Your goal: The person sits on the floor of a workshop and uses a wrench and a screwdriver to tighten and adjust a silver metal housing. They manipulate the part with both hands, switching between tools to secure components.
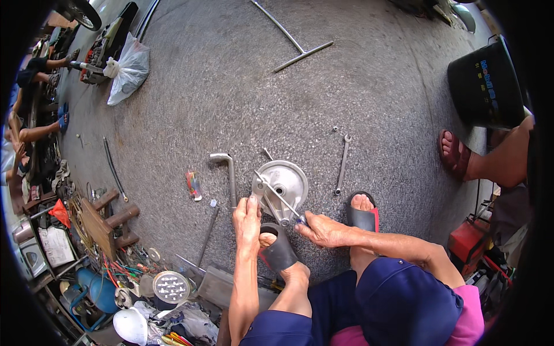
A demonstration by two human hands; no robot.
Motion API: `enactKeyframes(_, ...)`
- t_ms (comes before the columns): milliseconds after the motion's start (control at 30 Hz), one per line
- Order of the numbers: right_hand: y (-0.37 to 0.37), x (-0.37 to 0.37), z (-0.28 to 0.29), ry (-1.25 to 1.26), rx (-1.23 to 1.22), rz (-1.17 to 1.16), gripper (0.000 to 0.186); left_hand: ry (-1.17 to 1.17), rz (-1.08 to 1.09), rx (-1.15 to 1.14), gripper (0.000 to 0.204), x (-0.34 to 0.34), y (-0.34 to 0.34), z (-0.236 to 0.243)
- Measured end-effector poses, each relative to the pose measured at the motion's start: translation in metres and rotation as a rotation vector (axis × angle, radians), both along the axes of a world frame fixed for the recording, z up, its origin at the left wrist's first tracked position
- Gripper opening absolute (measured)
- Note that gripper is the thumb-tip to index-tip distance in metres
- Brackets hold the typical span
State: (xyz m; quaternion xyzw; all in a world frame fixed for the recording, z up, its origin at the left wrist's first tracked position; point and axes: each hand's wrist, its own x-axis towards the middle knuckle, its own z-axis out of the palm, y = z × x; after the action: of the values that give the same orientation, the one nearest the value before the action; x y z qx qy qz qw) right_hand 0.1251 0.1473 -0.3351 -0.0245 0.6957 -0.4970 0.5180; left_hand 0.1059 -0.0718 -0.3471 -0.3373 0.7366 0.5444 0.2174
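Observation:
On the ground before my feet lies a round silver metal plate with a raised hub, which looks like a drum brake plate (294, 177). My left hand (248, 222) is closed around a flat metal arm with a hole (258, 187) at the plate's left side. My right hand (323, 229) grips a screwdriver (283, 200) by its handle, mostly hidden in the fingers. Its shaft slants up and left across the plate, reaching the metal arm. Whether the tip touches the arm, I cannot tell.
A bent metal pipe (232, 179), a bolt-headed rod (209, 233) and a small tube (194, 185) lie left. Right lies a combination wrench (343, 164); ahead, a T-handle wrench (303, 56). A black bucket (485, 86) and another person's foot (456, 153) are at far right. Tools clutter the lower left.

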Motion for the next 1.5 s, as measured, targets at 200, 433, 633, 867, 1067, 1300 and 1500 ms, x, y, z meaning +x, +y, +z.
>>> enactKeyframes(200,-0.003,-0.012,0.007,-0.009,0.036,-0.028,0.052,0.121,-0.126,-0.085,0.04,0.005,0.008,-0.006)
enactKeyframes(433,0.009,-0.002,-0.023,0.295,0.127,0.001,0.052,0.085,-0.051,-0.042,0.038,0.002,0.02,0.0)
enactKeyframes(633,0.013,-0.015,-0.014,0.24,0.149,0.127,0.05,0.047,-0.108,0.039,0.041,0.018,0.019,0.006)
enactKeyframes(867,0.029,-0.016,-0.021,0.633,0.229,0.217,0.042,-0.204,0.192,0.043,0.04,0.022,0.056,0.031)
enactKeyframes(1067,0.025,-0.022,-0.017,0.58,0.256,0.24,0.043,0.28,-0.013,-0.071,0.044,0.052,0.041,-0.022)
enactKeyframes(1300,0.03,-0.02,-0.021,0.556,0.253,0.224,0.046,-0.207,0.335,0.187,0.041,0.026,0.058,0.019)
enactKeyframes(1500,0.021,-0.02,-0.016,0.537,0.236,0.209,0.052,0.277,0.117,0.026,0.041,0.056,0.045,-0.027)
